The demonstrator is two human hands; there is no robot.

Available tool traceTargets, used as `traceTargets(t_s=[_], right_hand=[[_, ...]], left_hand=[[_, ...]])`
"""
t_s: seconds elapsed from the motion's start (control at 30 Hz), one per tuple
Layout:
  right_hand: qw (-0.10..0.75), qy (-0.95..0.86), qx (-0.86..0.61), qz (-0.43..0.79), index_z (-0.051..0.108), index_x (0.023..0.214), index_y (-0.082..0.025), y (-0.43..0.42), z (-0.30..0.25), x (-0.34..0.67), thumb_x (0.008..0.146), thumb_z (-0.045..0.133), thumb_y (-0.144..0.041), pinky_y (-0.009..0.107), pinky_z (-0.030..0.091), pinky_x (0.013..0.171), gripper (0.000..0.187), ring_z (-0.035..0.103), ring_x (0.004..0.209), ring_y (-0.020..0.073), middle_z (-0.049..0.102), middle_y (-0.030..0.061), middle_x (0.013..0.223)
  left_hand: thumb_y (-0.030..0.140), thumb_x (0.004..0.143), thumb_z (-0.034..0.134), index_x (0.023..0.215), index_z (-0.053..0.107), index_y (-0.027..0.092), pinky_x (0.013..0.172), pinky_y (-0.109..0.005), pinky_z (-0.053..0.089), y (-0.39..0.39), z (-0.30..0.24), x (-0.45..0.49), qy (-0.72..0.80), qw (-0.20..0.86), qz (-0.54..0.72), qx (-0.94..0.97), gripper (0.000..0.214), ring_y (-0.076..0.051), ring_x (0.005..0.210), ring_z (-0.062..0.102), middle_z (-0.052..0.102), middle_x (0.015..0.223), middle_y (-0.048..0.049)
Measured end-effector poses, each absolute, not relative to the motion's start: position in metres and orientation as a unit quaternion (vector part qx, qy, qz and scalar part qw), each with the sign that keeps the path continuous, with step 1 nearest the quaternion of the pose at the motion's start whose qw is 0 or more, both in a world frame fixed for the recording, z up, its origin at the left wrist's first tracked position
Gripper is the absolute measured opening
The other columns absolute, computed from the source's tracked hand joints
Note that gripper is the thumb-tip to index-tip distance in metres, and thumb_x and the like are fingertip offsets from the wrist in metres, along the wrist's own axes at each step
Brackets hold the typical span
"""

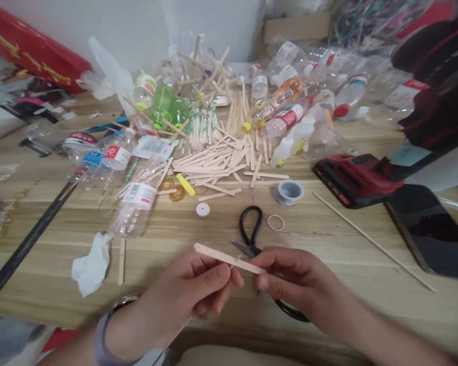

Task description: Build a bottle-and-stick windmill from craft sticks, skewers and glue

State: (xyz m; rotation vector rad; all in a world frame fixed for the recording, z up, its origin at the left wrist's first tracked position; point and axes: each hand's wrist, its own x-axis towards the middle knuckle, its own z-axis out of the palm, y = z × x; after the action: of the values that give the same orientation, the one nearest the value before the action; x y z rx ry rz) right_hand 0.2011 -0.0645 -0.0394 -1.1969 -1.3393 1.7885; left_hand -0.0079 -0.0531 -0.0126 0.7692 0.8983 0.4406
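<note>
Between my two hands is a flat wooden craft stick (213,254), tilted down toward the right. My left hand (202,284) pinches it from below near its middle, thumb on the near side. A thin string or band seems to cross the stick there, too small to make out fully. My right hand (286,277) grips the stick's right end between thumb and fingers. Black-handled scissors (251,229) lie on the table just behind, partly hidden by my right hand. A thin cord (179,330) hangs below my left hand.
Craft sticks (213,162), plastic bottles (137,201) and bamboo skewers (241,114) crowd the back. A grey spool (289,192), a rubber band (276,222) and a white disc (202,209) lie nearer. A red-and-black power tool (351,178), a phone (431,231) and a long skewer (370,239) lie right.
</note>
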Motion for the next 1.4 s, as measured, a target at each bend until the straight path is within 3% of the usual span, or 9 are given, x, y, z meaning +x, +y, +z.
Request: traceTargets(t_s=[0.13,0.33,0.5,0.63,0.97,1.27,1.4], right_hand=[[0.311,-0.521,-0.436,0.665,0.076,0.088,-0.019,-0.065,-0.042,0.203,0.080,0.071,-0.052,0.023,0.037,0.056,0.034,0.047,0.060,0.0107,0.058,-0.0010,0.065],[0.410,-0.510,-0.352,0.669,0.069,0.121,-0.030,-0.068,-0.048,0.204,0.085,0.070,-0.047,0.029,0.050,0.069,0.040,0.064,0.076,0.0157,0.070,0.0027,0.083],[0.418,-0.521,-0.345,0.659,0.075,0.111,-0.036,-0.070,-0.047,0.201,0.082,0.073,-0.045,0.028,0.050,0.070,0.031,0.061,0.070,0.0127,0.070,0.0001,0.076],[0.429,-0.512,-0.358,0.652,0.074,0.110,-0.039,-0.070,-0.045,0.199,0.078,0.075,-0.050,0.027,0.050,0.070,0.034,0.058,0.069,0.0123,0.067,-0.0001,0.073],[0.402,-0.405,-0.382,0.727,0.076,0.103,-0.039,-0.079,-0.051,0.197,0.067,0.085,-0.045,0.025,0.047,0.057,0.037,0.055,0.061,0.0120,0.067,-0.0001,0.064],[0.408,-0.381,-0.343,0.755,0.076,0.102,-0.041,-0.082,-0.058,0.194,0.069,0.085,-0.042,0.021,0.044,0.052,0.035,0.048,0.052,0.0078,0.058,-0.0044,0.055],[0.399,-0.413,-0.343,0.743,0.075,0.105,-0.043,-0.079,-0.059,0.196,0.073,0.082,-0.044,0.023,0.046,0.056,0.034,0.053,0.057,0.0092,0.064,-0.0034,0.062]], left_hand=[[0.054,0.083,0.066,0.083,0.059,0.017,0.042,-0.021,0.016,-0.056,-0.013,-0.009,0.421,0.808,0.207,0.357,0.038,-0.005,0.042,0.025,0.045,0.050,0.0085],[0.057,0.086,0.061,0.081,0.056,0.017,0.042,-0.022,0.015,-0.061,-0.017,-0.004,0.408,0.807,0.178,0.388,0.041,-0.006,0.042,0.023,0.039,0.049,0.0100],[0.061,0.085,0.060,0.082,0.055,0.018,0.041,-0.023,0.016,-0.064,-0.022,0.004,0.385,0.824,0.143,0.391,0.044,-0.006,0.042,0.024,0.038,0.049,0.0105],[0.063,0.085,0.059,0.083,0.057,0.017,0.041,-0.023,0.016,-0.064,-0.022,0.008,0.394,0.811,0.159,0.402,0.046,-0.006,0.042,0.023,0.038,0.049,0.0100],[0.062,0.082,0.063,0.073,0.057,0.017,0.044,-0.024,0.015,-0.061,-0.017,0.012,0.376,0.817,0.171,0.401,0.046,-0.007,0.046,0.022,0.035,0.050,0.0090],[0.062,0.079,0.066,0.066,0.055,0.017,0.045,-0.025,0.013,-0.060,-0.014,0.010,0.384,0.820,0.165,0.391,0.048,-0.007,0.046,0.020,0.033,0.050,0.0088],[0.063,0.083,0.061,0.072,0.058,0.017,0.046,-0.025,0.016,-0.059,-0.016,0.008,0.387,0.804,0.157,0.423,0.047,-0.007,0.047,0.023,0.036,0.053,0.0082]])
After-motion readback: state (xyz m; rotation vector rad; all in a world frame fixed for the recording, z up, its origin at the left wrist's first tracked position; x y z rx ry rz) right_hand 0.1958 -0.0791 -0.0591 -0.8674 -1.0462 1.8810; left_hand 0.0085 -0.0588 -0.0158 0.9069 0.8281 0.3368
